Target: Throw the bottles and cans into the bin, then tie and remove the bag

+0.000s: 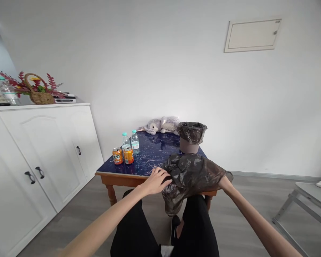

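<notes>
A crumpled black plastic garbage bag (192,173) drapes over the front edge of the blue marbled table (152,146) and hangs down above my knees. My left hand (157,181) rests against the bag's left side, fingers stretched out and thumb apart. My right hand is inside the bag at its right end, with only the wrist and forearm showing; its fingers are hidden. Behind the bag stands a trash can (188,145), its rim covered by another black garbage bag (192,132).
Two orange soda cans (123,156) and two clear bottles with teal caps (135,142) stand at the table's left. A grey plush rabbit (160,125) lies against the wall. White cabinets (48,153) are on the left, a grey folding table (310,200) on the right.
</notes>
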`<control>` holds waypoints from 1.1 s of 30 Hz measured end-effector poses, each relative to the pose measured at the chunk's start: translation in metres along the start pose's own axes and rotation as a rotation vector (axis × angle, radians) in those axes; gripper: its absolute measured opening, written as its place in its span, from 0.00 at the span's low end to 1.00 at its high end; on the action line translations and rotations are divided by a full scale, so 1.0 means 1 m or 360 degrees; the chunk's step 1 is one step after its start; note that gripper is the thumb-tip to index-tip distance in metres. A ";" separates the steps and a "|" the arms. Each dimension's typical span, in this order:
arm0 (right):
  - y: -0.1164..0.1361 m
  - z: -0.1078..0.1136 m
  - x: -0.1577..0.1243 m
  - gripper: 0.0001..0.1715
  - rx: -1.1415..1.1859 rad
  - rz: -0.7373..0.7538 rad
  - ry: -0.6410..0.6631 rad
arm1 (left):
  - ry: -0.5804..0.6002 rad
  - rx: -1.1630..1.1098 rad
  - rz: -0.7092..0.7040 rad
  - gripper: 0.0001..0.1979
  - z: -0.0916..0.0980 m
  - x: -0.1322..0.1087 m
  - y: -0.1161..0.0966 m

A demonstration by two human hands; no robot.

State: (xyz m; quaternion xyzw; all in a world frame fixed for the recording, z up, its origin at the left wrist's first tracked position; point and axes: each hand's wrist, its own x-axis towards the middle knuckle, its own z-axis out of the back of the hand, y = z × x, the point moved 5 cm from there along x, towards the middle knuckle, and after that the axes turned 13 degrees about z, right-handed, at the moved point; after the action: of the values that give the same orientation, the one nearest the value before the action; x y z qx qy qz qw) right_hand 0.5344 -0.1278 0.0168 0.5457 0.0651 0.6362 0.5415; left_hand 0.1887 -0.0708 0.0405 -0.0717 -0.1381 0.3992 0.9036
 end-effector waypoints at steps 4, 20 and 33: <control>0.000 0.016 -0.042 0.29 0.0267 -0.0185 -0.0036 | -0.0094 -0.0049 0.0075 0.32 -0.008 0.031 -0.009; 0.048 -0.124 -0.177 0.68 0.1328 -0.1097 -0.0362 | -0.0233 0.0246 0.0542 0.34 -0.035 0.037 0.030; 0.055 -0.056 -0.121 0.25 0.1279 -0.0883 -0.0466 | 0.0013 0.0226 0.0165 0.34 0.015 0.041 0.059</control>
State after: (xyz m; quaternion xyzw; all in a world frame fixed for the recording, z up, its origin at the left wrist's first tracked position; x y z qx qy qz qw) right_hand 0.4356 -0.2139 -0.0437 0.7564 0.3706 0.3100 0.4409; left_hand 0.1689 -0.0009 0.0484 -0.0160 -0.1019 0.4540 0.8850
